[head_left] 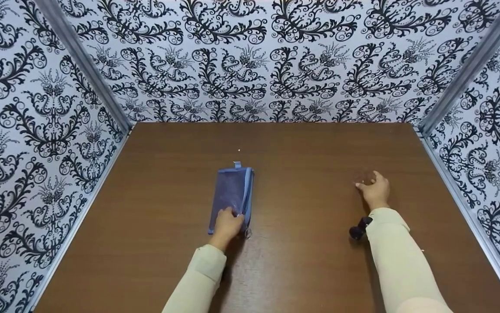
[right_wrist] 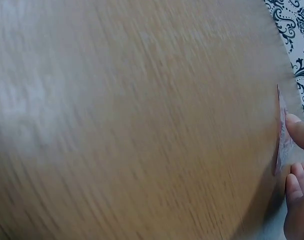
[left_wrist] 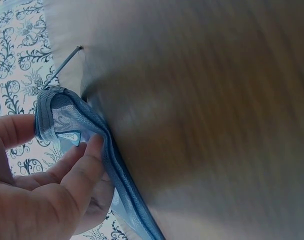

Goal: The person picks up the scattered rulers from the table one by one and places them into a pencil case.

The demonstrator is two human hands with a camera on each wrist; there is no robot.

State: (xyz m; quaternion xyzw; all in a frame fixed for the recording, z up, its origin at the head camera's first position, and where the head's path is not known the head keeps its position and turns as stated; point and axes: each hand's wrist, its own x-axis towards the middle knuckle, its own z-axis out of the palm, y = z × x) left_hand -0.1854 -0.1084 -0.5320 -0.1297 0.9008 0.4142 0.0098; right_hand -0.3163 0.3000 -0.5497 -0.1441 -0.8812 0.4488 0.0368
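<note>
A blue mesh zip pouch point(head_left: 231, 191) lies lengthwise on the brown table, its zipper edge along the right side and a small fabric tab at the far end. My left hand point(head_left: 227, 224) grips the pouch by its near end. In the left wrist view, the fingers and thumb bend the blue mesh point(left_wrist: 72, 117) between them. To the right, my right hand point(head_left: 376, 191) pinches a thin, see-through, pinkish flat piece point(head_left: 363, 177) between thumb and finger. The right wrist view has this flat piece point(right_wrist: 282, 137) nearly edge-on, close over the wood; its exact kind I cannot tell.
The brown wooden table point(head_left: 302, 182) spreads between the two hands. Patterned black-and-white walls point(head_left: 250, 65) enclose its back and sides, with grey metal posts point(head_left: 95, 69) at the corners. A tiny pale speck point(head_left: 239, 150) lies beyond the pouch. A black device point(head_left: 359, 228) sits at my right wrist.
</note>
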